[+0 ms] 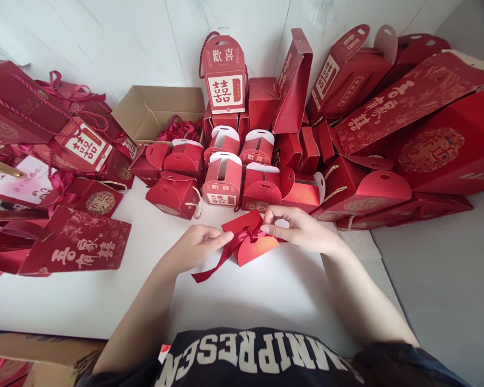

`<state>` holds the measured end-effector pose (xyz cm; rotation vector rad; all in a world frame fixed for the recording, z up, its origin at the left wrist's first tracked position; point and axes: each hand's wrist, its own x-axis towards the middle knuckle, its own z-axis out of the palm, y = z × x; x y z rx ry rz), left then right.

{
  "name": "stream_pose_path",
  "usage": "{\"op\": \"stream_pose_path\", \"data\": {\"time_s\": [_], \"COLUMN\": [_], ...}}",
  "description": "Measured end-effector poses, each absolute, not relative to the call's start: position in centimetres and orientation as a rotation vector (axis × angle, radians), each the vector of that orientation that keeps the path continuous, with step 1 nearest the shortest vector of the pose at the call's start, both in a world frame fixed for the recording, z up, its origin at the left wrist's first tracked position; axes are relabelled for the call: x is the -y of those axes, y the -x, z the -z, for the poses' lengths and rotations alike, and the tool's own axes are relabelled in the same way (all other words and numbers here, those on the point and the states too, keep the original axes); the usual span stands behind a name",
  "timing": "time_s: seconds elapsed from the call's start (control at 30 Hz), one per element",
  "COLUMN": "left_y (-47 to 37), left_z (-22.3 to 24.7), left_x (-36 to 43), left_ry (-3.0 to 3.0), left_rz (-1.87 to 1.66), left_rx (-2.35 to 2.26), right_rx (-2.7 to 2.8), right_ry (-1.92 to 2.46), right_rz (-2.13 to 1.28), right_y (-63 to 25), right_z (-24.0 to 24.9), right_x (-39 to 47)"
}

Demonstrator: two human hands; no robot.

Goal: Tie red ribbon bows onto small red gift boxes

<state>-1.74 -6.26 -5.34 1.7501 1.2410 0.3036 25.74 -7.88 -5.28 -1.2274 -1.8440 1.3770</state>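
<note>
A small red box (258,250) sits on the bare white worktop (246,301) directly in front of the person, turned slightly askew, with a dark red ribbon (249,234) gathered in a knot over its top. The left hand (191,248) has thumb and forefinger closed on the ribbon at the left of the knot, and the right hand (302,231) pinches it on the other side, the fingertips meeting in a narrow grip close to the box. One long tail (205,275) trails from the left side down onto the worktop; the other end is mostly hidden behind the right hand. The step in hand looks like shaping and tightening this knot, and it probably goes best with both sides drawn outward evenly, so that the knot stays centred and the box does not twist. Light tension seems wise, since the thin card walls could buckle under a hard tug. Keeping the ribbon flat between the fingers should help prevent creases. Just beyond stands a cluster of small red boxes (222,180), near enough that a wide sweep of the right hand could knock them.
</note>
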Motion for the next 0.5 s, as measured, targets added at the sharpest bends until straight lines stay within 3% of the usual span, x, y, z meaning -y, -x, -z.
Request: {"op": "stream_pose_path", "data": {"time_s": [0.1,0.27,0.5], "left_y": [1.12,1.05,1.22], "left_z": [5.53,5.36,5.26], "left_x": [6.23,6.19,5.90], "left_ry": [-1.594,-1.363,-1.339], "left_rz": [-0.161,-0.238,-0.215], "left_rx": [-1.137,-0.973,-1.102], "right_rx": [1.820,1.763,1.877], "right_ry": [1.227,1.256,1.333], "right_rz": [-1.371,-1.403,-1.323], "right_y": [-25.61,-25.53,-26.00], "right_z": [5.27,4.93,4.76], "right_x": [7.86,8.01,8.01]}}
